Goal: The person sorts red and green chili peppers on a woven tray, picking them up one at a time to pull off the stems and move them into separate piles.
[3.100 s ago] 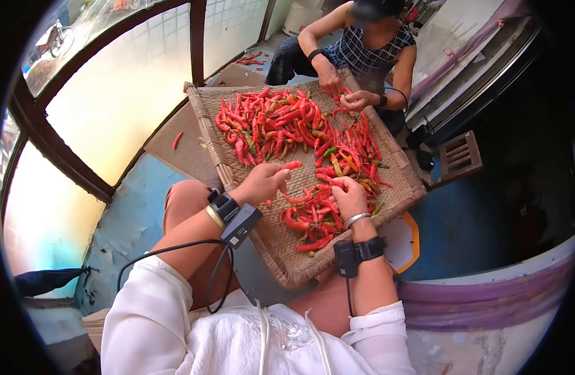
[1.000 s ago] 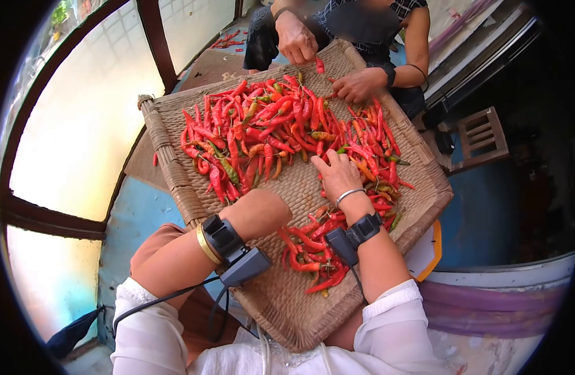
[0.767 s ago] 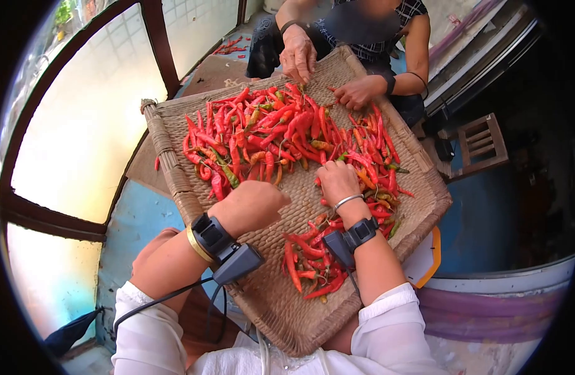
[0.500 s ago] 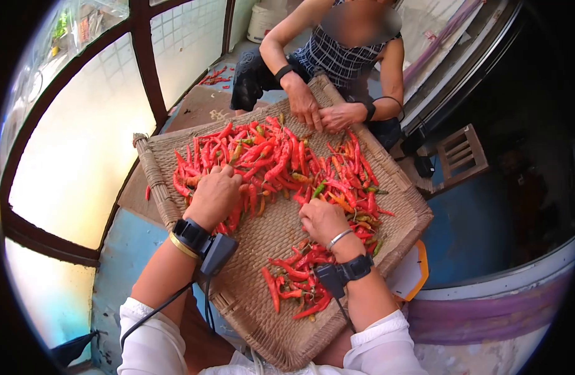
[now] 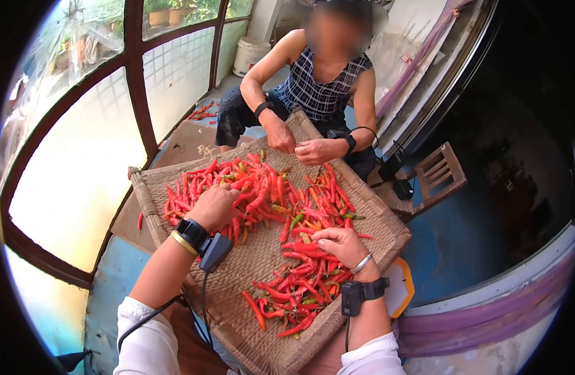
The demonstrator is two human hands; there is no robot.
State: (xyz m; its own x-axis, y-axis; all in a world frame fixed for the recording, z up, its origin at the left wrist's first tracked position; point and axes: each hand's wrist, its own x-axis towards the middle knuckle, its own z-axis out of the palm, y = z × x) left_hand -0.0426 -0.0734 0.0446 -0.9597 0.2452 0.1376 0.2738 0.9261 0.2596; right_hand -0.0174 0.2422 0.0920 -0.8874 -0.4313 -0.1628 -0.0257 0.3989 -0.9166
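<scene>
Red chilli peppers [image 5: 260,187], with a few green and orange ones among them, lie in a broad heap on a woven tray [image 5: 250,269]. On the left part of the heap is my left hand [image 5: 213,206], its fingers bent and closed down among the chillies; their tips are partly hidden, so what they hold does not show. My right hand [image 5: 342,245] hovers over or just touches the chillies at the right side, fingers stretched out and no chilli visibly gripped. A nearer cluster of red chillies [image 5: 293,294] spreads below it.
Across the tray sits another person [image 5: 325,81], both hands together above the far corner. A wooden chair [image 5: 434,178] stands at the right. A white bucket [image 5: 250,56] and scattered chillies [image 5: 203,111] are behind. An orange-rimmed white object [image 5: 400,287] shows beside the tray.
My right hand has moved nearer to me and its fingers have straightened. The near cluster of chillies is larger. My left hand stays at the heap. The other person's hands have lifted slightly.
</scene>
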